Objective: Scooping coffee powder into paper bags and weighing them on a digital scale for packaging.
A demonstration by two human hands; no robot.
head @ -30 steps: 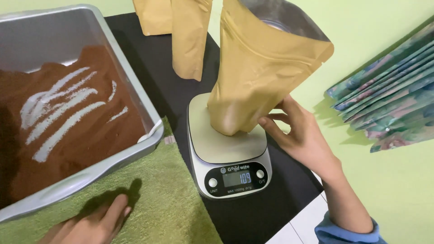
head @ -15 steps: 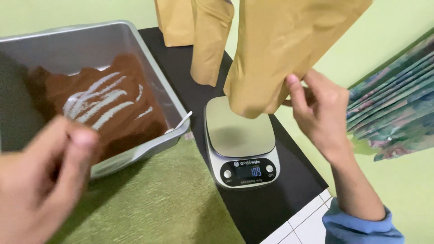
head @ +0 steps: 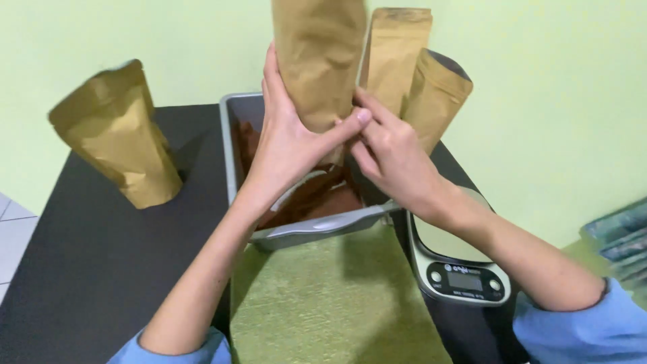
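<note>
I hold a brown kraft-paper stand-up pouch [head: 320,57] upright in the air over a grey metal tray [head: 317,229] of reddish-brown powder [head: 317,192]. My left hand [head: 290,138] wraps the pouch's lower left side. My right hand [head: 391,155] grips its bottom from the right, fingers touching the left hand's. The pouch's top runs out of view. A small digital kitchen scale [head: 458,263] with a bare steel plate sits under my right forearm.
Two more kraft pouches [head: 418,74] stand behind the tray, and another pouch [head: 121,135] stands at the left on the black table [head: 87,263]. A green cloth [head: 330,303] lies in front of the tray. Flat patterned bags [head: 623,246] are stacked at the right edge.
The pouch has been lifted off the scale and carried left, above the tray. My left hand came up from the green cloth and took hold of it. The view swung left.
</note>
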